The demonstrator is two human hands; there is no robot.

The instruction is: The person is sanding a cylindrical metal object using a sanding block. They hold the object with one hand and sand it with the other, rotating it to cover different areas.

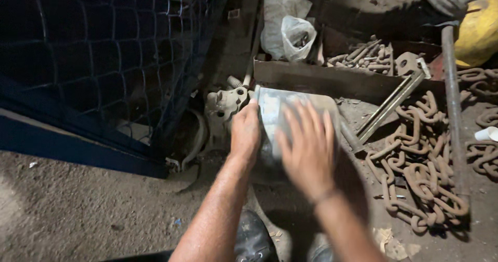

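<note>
Our left hand (245, 132) has its grip clamped on the left edge of a grey metal container (290, 114), which stands on the dirt floor (78, 205). Our right hand (307, 150), blurred, lies fingers spread over the container's front; we cannot tell whether it grips. Just right lies a rusty chain (415, 174); behind, a metal tray (316, 78) and white plastic bag (290, 31). A wire fence (104, 54) stands left.

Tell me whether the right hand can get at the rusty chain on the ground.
Probably yes: the right hand rests blurred on the grey metal sheet, and the rusty chain lies just beside it on open ground, nothing visibly between.
</note>
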